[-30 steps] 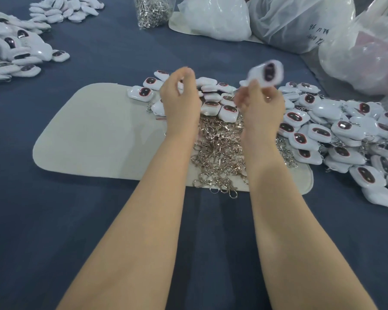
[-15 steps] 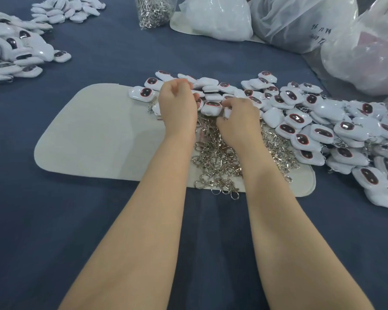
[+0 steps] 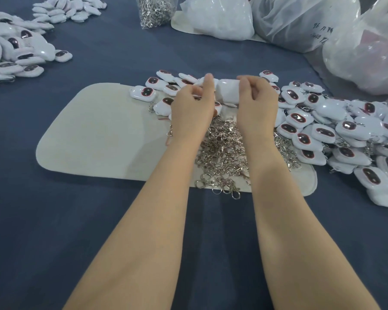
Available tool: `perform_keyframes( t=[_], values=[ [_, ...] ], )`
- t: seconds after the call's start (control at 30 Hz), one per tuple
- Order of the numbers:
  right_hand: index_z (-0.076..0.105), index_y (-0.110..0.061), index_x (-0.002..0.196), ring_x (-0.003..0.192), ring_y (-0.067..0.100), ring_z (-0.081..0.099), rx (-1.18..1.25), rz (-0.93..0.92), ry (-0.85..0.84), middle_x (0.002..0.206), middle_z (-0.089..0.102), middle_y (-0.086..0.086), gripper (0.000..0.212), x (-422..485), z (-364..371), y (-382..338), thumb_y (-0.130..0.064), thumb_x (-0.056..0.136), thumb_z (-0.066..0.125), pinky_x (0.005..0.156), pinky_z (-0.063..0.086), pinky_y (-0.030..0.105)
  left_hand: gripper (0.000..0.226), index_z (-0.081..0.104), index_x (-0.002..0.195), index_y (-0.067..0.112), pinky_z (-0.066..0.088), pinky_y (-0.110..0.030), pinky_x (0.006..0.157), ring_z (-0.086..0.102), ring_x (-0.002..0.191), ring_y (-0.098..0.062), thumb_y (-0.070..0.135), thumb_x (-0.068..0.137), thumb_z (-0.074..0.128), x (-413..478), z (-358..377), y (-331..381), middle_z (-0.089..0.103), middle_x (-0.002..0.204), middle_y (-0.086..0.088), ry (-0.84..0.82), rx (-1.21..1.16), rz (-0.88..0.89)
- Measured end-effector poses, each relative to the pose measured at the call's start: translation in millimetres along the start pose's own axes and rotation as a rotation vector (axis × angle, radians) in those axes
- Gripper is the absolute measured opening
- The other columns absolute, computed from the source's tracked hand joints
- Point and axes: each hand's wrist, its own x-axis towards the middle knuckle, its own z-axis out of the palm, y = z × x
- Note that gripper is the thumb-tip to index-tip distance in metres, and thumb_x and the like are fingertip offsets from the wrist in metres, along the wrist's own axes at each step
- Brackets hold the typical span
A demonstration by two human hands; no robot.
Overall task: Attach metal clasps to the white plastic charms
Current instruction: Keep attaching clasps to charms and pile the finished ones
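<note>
I see one white charm [image 3: 227,91] held between both hands: left hand [image 3: 192,109] pinches its left end, right hand [image 3: 257,108] grips its right end. It's just above the clasp pile [image 3: 224,153] on the pale mat [image 3: 99,135].

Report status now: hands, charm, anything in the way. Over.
Left hand and right hand both pinching one white charm, above clasp pile. Clasp attachment hidden by fingers. Nothing blocking.
</note>
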Motion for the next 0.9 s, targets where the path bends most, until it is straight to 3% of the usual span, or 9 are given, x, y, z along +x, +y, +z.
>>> perform_keyframes(
  t=[0.07, 0.13, 0.23, 0.33, 0.47, 0.53, 0.7, 0.8, 0.9],
  values=[
    [0.064, -0.012, 0.097, 0.092, 0.015, 0.063, 0.054, -0.051, -0.111, 0.095, 0.066, 0.002, 0.016, -3.6, 2.8, -6.5, -0.010, 0.096, 0.048, 0.087, 0.051, 0.033, 0.044, 0.053, 0.068, 0.018, 0.054, -0.040, 0.074, 0.064, 0.069, -0.025, 0.055, 0.091, 0.047, -2.8, 0.9, 2.5, 0.069, 0.072, -0.008, -0.020, 0.001, 0.003],
    [0.063, -0.012, 0.097, 0.091, 0.016, 0.065, 0.130, -0.060, -0.236, 0.096, 0.069, 0.006, 0.015, -7.6, 6.1, -11.2, -0.008, 0.095, 0.049, 0.086, 0.053, 0.034, 0.040, 0.057, 0.073, 0.015, 0.054, -0.042, 0.073, 0.067, 0.074, -0.027, 0.051, 0.091, 0.050, -2.1, -1.5, 5.2, 0.069, 0.074, -0.008, -0.003, -0.074, -0.032],
    [0.062, -0.015, 0.104, 0.090, 0.006, 0.060, 0.099, -0.034, -0.246, 0.098, 0.064, -0.005, 0.014, -9.0, 7.6, -15.2, -0.013, 0.094, 0.054, 0.084, 0.050, 0.020, 0.014, 0.056, 0.089, 0.019, 0.055, -0.042, 0.080, 0.067, 0.084, -0.023, 0.033, 0.089, 0.054, 1.8, -10.2, 8.9, 0.070, 0.093, -0.006, 0.111, -0.264, -0.080],
    [0.059, -0.018, 0.105, 0.077, 0.003, 0.053, -0.217, -0.051, -0.295, 0.086, 0.055, -0.013, 0.018, -10.7, 5.4, -17.4, -0.025, 0.088, 0.062, 0.065, 0.039, 0.006, 0.006, 0.049, 0.095, 0.020, 0.051, -0.041, 0.081, 0.061, 0.085, -0.023, 0.019, 0.089, 0.048, 8.4, -21.7, 13.2, 0.062, 0.101, -0.002, 0.301, -0.457, -0.045],
    [0.057, -0.020, 0.116, 0.089, 0.017, 0.053, -0.547, -0.038, -0.697, 0.109, 0.051, 0.002, 0.041, -29.5, 12.7, -22.4, -0.032, 0.078, 0.071, 0.075, 0.042, 0.026, 0.014, 0.048, 0.101, 0.015, 0.048, -0.027, 0.061, 0.055, 0.070, -0.018, 0.007, 0.090, 0.043, 13.9, -30.9, 13.3, 0.055, 0.097, -0.001, 0.392, -0.654, -0.035],
    [0.050, -0.023, 0.124, 0.100, 0.027, 0.052, -0.675, -0.071, -0.807, 0.122, 0.043, 0.008, 0.049, -36.6, 19.1, -23.1, -0.029, 0.079, 0.069, 0.085, 0.045, 0.035, 0.016, 0.048, 0.102, 0.014, 0.047, -0.021, 0.054, 0.054, 0.062, -0.013, 0.005, 0.090, 0.043, 13.1, -31.4, 10.0, 0.054, 0.097, -0.003, 0.381, -0.712, -0.085],
    [0.053, -0.013, 0.115, 0.105, 0.030, 0.055, -0.748, -0.075, -0.621, 0.114, 0.059, 0.010, 0.032, -27.0, 18.5, -9.8, -0.016, 0.085, 0.061, 0.087, 0.046, 0.035, 0.009, 0.049, 0.095, 0.012, 0.044, -0.019, 0.049, 0.050, 0.049, -0.008, 0.007, 0.090, 0.043, 11.2, -26.4, 2.8, 0.052, 0.086, -0.003, 0.338, -0.702, -0.147],
    [0.051, -0.012, 0.110, 0.101, 0.028, 0.056, -0.775, -0.020, -0.495, 0.106, 0.063, 0.008, 0.024, -15.8, 9.6, 1.8, -0.015, 0.087, 0.059, 0.078, 0.040, 0.031, 0.009, 0.049, 0.085, 0.014, 0.040, -0.019, 0.044, 0.049, 0.043, -0.006, 0.010, 0.091, 0.044, 5.9, -14.9, -2.6, 0.050, 0.071, 0.001, 0.252, -0.633, -0.176],
    [0.050, -0.016, 0.097, 0.086, 0.021, 0.053, -0.532, 0.066, -0.352, 0.086, 0.056, -0.003, 0.015, -8.7, 1.9, 8.4, -0.018, 0.088, 0.061, 0.074, 0.042, 0.028, 0.010, 0.051, 0.085, 0.016, 0.041, -0.017, 0.042, 0.052, 0.043, -0.003, 0.010, 0.092, 0.046, 1.6, -4.8, -6.8, 0.054, 0.072, 0.000, 0.192, -0.555, -0.137]
  ],
)
